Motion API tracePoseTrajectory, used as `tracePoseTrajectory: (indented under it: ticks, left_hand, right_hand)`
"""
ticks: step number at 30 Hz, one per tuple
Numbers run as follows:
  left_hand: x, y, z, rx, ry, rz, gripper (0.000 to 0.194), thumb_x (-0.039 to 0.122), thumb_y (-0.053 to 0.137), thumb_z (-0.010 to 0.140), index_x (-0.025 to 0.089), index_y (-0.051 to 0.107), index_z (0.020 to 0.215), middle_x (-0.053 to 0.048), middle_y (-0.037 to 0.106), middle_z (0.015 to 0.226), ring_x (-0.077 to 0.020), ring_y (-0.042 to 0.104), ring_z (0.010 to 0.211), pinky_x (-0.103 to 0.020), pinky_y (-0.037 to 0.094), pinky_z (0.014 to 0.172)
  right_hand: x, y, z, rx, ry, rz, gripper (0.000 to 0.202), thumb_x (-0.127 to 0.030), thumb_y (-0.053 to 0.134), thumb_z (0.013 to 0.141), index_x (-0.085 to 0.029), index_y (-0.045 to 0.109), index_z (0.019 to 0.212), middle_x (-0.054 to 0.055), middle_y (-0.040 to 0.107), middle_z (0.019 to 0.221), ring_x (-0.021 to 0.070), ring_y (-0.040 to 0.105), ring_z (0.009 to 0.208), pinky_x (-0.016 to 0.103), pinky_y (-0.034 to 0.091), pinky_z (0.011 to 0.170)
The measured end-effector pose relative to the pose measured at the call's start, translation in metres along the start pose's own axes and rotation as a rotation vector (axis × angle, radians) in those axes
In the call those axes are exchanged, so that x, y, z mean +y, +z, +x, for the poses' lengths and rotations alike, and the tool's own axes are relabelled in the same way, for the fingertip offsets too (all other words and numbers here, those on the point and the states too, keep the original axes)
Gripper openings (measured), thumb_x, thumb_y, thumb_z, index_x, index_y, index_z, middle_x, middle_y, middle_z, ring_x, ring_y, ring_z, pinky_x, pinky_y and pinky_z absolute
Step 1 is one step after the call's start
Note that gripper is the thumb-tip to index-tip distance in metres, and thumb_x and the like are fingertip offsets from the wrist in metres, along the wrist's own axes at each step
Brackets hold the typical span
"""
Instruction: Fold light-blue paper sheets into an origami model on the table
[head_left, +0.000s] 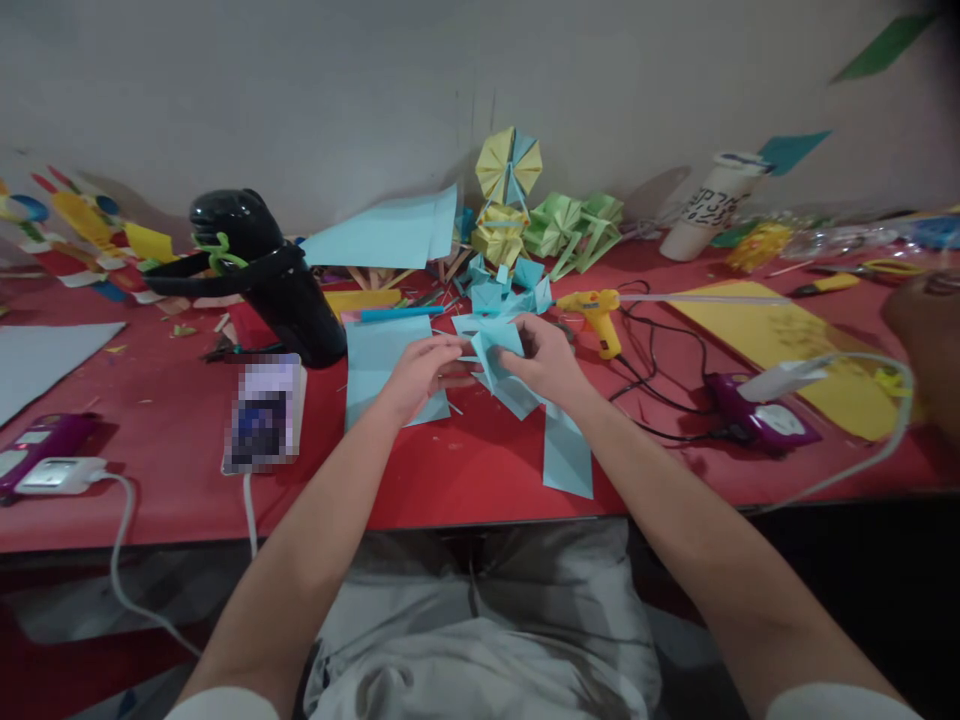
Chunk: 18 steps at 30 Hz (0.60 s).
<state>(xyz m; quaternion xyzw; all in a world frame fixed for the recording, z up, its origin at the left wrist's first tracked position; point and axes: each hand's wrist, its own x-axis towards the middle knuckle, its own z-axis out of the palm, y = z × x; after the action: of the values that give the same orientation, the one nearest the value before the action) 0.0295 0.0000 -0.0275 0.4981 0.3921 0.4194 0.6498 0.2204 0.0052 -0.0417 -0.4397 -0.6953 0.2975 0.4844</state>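
Note:
Over the middle of the table, a small folded piece of light blue paper [496, 347] is held up between my two hands. My right hand [553, 362] pinches its right side, with the thumb across the front. My left hand [426, 374] is closed at the paper's left edge; its fingertips are partly hidden there. Below lie a blue sheet [367, 372] beside my left hand and a blue strip [568, 455] under my right wrist. Several folded blue pieces [491, 290] sit just behind the hands.
A yellow glue gun [598, 318] lies to the right, its cord near a purple power strip [769, 415]. A black tumbler [289, 290] and a phone [264, 415] stand left. Yellow and green folded paper shapes [508, 165] rise at the back. A white cup [701, 210] leans right.

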Motion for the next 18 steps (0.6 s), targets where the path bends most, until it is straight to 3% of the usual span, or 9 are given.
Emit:
tracePoseTrajectory:
  ticks: [8, 14, 18]
  left_hand:
    - [-0.0068, -0.0018, 0.0041, 0.031, 0.128, 0.091, 0.032, 0.019, 0.071, 0.07, 0.015, 0.06, 0.1, -0.008, 0.069, 0.097, -0.0169, 0.065, 0.086, -0.034, 0.054, 0.081]
    - [-0.0087, -0.006, 0.0067, -0.079, 0.293, 0.179, 0.037, 0.03, 0.073, 0.073, 0.018, 0.064, 0.107, -0.009, 0.068, 0.111, -0.0205, 0.062, 0.106, -0.033, 0.05, 0.089]
    - [-0.008, -0.0056, 0.0063, -0.033, 0.327, 0.237, 0.039, 0.038, 0.074, 0.073, 0.019, 0.063, 0.106, -0.009, 0.068, 0.109, -0.0208, 0.063, 0.102, -0.033, 0.051, 0.085]
  right_hand:
    - [-0.0043, 0.0021, -0.0015, -0.031, -0.035, -0.001, 0.014, -0.027, 0.061, 0.073, -0.021, 0.049, 0.077, -0.002, 0.052, 0.068, 0.0109, 0.042, 0.059, 0.027, 0.033, 0.056]
    - [-0.0054, 0.004, -0.0031, -0.041, -0.039, -0.022, 0.012, -0.025, 0.06, 0.073, -0.02, 0.051, 0.079, -0.004, 0.051, 0.066, 0.0103, 0.04, 0.058, 0.026, 0.032, 0.055]
    - [-0.0043, 0.0044, -0.0034, -0.056, -0.031, -0.009, 0.013, -0.025, 0.061, 0.073, -0.02, 0.051, 0.08, -0.004, 0.051, 0.066, 0.0101, 0.04, 0.058, 0.026, 0.032, 0.055]
